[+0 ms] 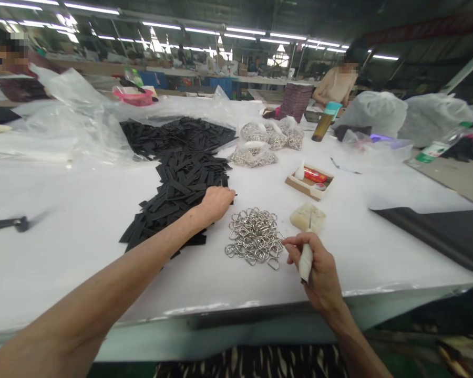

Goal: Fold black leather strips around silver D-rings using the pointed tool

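My left hand is closed at the right edge of a heap of black strips; a small dark end, seemingly of one strip, pokes out past the fingertips. Wrapped in the fingers of my right hand is an awl-like tool with a pale handle and a thin point. Its point overlaps a yellowish-white lump in this view; I cannot tell if they touch. The right thumb and index finger reach the edge of a pile of silver D-rings, by one ring at its right side.
Bags of metal rings stand behind the pile. A small box holds a red packet. Farther back are a bottle and clear plastic sheeting. Black material lies at right. A person sits across the table.
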`<state>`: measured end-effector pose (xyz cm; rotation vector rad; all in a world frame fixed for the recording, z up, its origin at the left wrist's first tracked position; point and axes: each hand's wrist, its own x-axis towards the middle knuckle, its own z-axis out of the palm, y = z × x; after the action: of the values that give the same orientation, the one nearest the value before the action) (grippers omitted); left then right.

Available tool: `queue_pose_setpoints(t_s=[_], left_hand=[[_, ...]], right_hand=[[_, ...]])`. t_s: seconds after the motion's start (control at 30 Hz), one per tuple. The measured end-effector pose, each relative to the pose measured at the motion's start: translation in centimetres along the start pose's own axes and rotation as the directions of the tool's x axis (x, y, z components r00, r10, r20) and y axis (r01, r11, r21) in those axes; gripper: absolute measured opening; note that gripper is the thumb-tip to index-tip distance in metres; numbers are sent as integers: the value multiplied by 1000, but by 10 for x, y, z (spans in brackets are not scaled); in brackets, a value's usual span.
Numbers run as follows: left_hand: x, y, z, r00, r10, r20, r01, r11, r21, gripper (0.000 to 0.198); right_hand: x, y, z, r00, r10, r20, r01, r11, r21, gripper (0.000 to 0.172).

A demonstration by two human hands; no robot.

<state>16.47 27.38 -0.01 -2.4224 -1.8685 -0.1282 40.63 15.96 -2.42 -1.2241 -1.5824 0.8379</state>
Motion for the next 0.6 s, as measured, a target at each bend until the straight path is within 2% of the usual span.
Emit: queue_pose_setpoints(t_s=[0.07, 0.1, 0.13, 0.17, 0.2, 0.23, 0.27, 0.3, 0.33, 0.37, 0.43, 0.6], left_hand=[[-6, 7, -10, 996, -64, -56, 61, 997, -48, 27], [-11, 12, -16, 992, -97, -82, 84, 984, -157, 25], [-16, 18, -21, 987, -138, -79, 103, 933, -345, 22], [-23, 25, -26, 983, -181, -31, 129, 802, -584, 19], [-30, 33, -30, 976, -207, 65, 172, 558, -812, 16], [-38, 41, -33, 963, -183, 197, 239, 249, -939, 13], [-44, 49, -34, 939, -130, 319, 319, -18, -947, 10], [-50, 57, -34, 913, -82, 398, 379, -186, -907, 8], [-54, 63, -33, 894, -38, 447, 418, -290, -861, 9], [-57, 68, -32, 883, -13, 470, 437, -349, -829, 10], [-60, 74, -29, 883, 17, 469, 437, -396, -808, 12], [-60, 76, -22, 904, 60, 423, 408, -415, -813, 14]], right_hand=[[-6, 4, -2, 1000, 1, 28, 0, 999, -55, 11], [-9, 5, -3, 999, -8, 45, 12, 996, -86, 11], [-11, 5, -3, 998, -25, 61, 32, 993, -113, 10], [-13, 4, -2, 996, -46, 70, 55, 990, -130, 9], [-14, 2, 0, 995, -66, 72, 76, 988, -136, 8], [-14, 0, 1, 995, -83, 61, 91, 988, -128, 8], [-14, -2, 3, 995, -95, 41, 99, 989, -109, 7], [-12, -5, 5, 995, -101, 14, 102, 991, -88, 7], [-11, -7, 6, 995, -103, -13, 102, 992, -70, 7], [-9, -9, 7, 994, -105, -36, 103, 993, -56, 8], [-4, -12, 8, 992, -107, -60, 105, 994, -32, 7], [12, -20, 11, 988, -107, -107, 109, 994, 6, 7]])
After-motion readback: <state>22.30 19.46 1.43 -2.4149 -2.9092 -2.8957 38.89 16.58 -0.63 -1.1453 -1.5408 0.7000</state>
